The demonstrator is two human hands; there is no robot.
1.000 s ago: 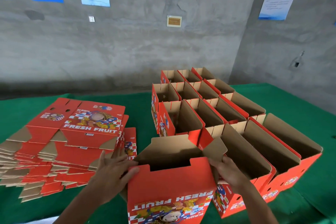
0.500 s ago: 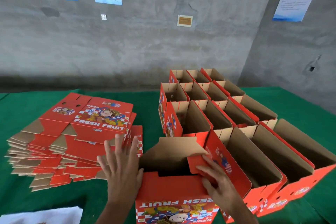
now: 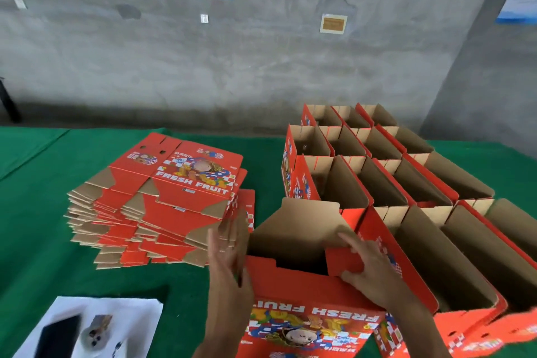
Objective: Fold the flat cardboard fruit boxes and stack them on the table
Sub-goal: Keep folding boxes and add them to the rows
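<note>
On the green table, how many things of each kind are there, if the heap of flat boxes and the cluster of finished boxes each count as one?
heap of flat boxes: 1
cluster of folded open boxes: 1
half-folded box at the near edge: 1
white sheet: 1
Total: 4

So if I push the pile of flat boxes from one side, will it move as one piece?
Probably not: the pile of flat boxes is already fanned, edges staggered, so sheets would likely slide apart. The printed faces look smooth, maybe slippery. The green cloth might grip the lowest sheet.
</note>
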